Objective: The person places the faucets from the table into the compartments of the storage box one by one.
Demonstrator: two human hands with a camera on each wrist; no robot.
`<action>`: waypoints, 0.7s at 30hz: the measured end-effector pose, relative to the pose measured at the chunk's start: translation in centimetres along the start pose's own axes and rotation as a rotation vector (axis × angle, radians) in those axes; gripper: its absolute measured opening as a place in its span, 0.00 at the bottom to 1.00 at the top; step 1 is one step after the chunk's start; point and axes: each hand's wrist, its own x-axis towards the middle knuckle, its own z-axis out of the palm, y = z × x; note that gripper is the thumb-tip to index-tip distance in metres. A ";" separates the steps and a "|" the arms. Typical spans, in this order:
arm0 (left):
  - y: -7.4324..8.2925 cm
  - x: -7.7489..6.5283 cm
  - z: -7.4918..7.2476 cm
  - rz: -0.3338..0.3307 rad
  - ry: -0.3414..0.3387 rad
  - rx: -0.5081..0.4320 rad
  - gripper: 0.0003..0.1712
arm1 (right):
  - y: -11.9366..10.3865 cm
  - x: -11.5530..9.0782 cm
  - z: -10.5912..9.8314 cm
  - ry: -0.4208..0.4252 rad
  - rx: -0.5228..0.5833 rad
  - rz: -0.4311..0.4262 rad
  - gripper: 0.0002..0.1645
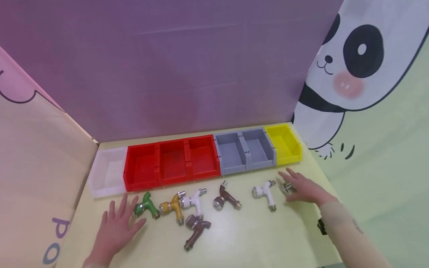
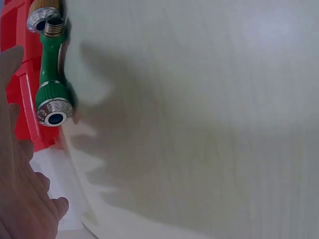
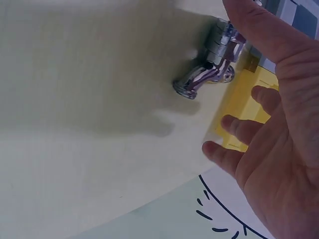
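While bins [image 1: 201,158] line wall, taps [image 1: 228,198] scattered

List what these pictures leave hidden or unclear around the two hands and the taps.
- Chrome tap: in the head view the right hand covers most of it; whether the fingers touch it cannot be told.
- Green tap: the left wrist view shows only one side, and the gold tap is cut by the top edge.
- Left hand: cut off by the left wrist frame's edge.
- Yellow bin: mostly hidden behind the fingers in the right wrist view.
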 end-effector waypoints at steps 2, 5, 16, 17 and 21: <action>-0.1 -0.5 0.4 0.001 0.005 0.012 0.52 | 0.0 0.0 0.2 -0.011 -0.007 -0.010 0.63; -0.3 -1.1 1.0 0.008 0.015 0.030 0.53 | 0.1 -0.2 0.5 -0.041 -0.012 -0.026 0.63; -0.6 -2.5 2.1 0.027 0.041 0.051 0.54 | 2.1 -0.4 1.0 -0.052 -0.049 -0.159 0.56; -0.7 -2.6 2.1 0.026 0.039 0.052 0.55 | 2.3 -0.4 1.0 -0.051 -0.046 -0.154 0.56; -1.2 -3.0 2.2 0.030 0.050 0.041 0.56 | 2.6 -0.1 1.2 -0.038 -0.065 -0.145 0.53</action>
